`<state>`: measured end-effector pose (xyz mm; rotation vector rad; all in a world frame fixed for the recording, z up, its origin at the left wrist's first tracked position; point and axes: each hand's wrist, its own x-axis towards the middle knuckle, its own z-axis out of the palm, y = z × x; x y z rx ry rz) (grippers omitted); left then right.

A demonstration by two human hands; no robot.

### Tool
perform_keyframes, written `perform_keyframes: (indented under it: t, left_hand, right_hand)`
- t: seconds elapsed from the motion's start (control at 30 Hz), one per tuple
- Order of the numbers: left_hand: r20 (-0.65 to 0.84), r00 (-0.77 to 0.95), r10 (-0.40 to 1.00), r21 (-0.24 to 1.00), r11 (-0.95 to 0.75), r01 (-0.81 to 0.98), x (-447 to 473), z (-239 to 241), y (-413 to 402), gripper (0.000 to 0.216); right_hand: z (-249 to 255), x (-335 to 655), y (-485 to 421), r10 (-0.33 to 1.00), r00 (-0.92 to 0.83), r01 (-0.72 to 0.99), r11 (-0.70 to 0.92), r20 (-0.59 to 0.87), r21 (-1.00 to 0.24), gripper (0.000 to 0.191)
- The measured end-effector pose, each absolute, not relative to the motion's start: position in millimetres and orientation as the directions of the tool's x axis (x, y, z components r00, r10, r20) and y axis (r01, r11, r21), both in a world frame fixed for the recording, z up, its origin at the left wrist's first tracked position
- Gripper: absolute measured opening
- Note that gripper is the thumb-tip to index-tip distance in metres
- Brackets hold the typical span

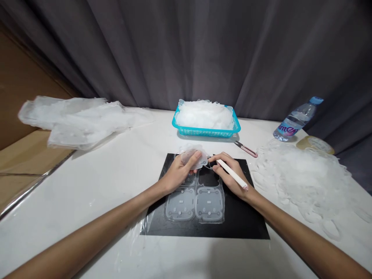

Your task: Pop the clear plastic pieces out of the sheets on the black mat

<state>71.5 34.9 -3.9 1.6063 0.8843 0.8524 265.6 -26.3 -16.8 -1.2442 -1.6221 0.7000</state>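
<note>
My left hand [181,170] pinches a thin, translucent, rounded piece [192,158] between thumb and fingers, above the far side of a black mat [245,217]. My right hand [229,184] is closed around a white stick-shaped tool [234,175]; its tip is hidden by the fingers. Those fingers are close to the edge of the held piece, near a thin clear loop. Below the hands, a clear molded sheet [195,205] lies on the mat. Two squarish panels with small round bumps show in its near row. An opening in the sheet bares the black mat, and my left hand partly covers another part.
A turquoise basket [203,133] heaped with translucent pieces stands behind the mat. Pink-handled snips [246,148] lie right of it. Further right are a water bottle [298,119], a tape roll [316,144] and a pile of clear scraps [310,178]. Bagged sheets [84,120] lie left, beside cardboard [23,166].
</note>
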Motion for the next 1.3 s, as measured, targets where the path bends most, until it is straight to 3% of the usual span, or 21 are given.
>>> perform_keyframes:
  t: [0.2, 0.9, 1.07, 1.3]
  left_hand:
    - [0.060, 0.538, 0.841, 0.984, -0.139, 0.107, 68.8, -8.9, 37.7, 0.054]
    - [-0.026, 0.583, 0.812, 0.999, 0.004, 0.039, 64.3, -10.2, 38.8, 0.061]
    - [-0.039, 0.598, 0.801, 0.995, 0.089, -0.054, 67.2, -8.8, 38.9, 0.074]
    - [-0.071, 0.663, 0.745, 0.964, 0.222, -0.146, 66.8, -4.6, 43.9, 0.087]
  right_hand:
    - [-12.5, 262.6, -32.5, 0.916, -0.055, 0.400, 0.385, 0.397, -0.832, 0.008]
    - [-12.3, 260.0, -30.6, 0.948, -0.013, 0.319, 0.306, 0.318, -0.897, 0.017]
    - [-13.0, 258.9, -29.1, 0.952, -0.008, 0.291, 0.296, 0.307, -0.910, 0.020]
    - [-17.8, 257.9, -26.6, 0.953, 0.130, 0.310, 0.224, 0.275, -0.924, 0.030]
